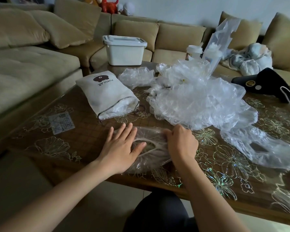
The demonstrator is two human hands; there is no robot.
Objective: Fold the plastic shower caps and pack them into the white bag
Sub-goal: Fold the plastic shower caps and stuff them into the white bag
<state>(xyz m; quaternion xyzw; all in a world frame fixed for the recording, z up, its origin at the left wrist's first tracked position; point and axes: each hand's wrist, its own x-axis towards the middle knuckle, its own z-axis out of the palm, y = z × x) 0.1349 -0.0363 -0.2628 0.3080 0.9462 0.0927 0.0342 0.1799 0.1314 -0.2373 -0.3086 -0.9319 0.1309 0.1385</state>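
left hand (122, 148) flat | right hand (181, 143) pinching crinkly clear shower cap (151, 158)

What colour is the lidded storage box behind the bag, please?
The storage box is white; head view.

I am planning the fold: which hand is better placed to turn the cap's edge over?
Probably the right hand: its curled fingers grip the right edge of the shower cap, while the left hand lies flat on it, pinning it down.
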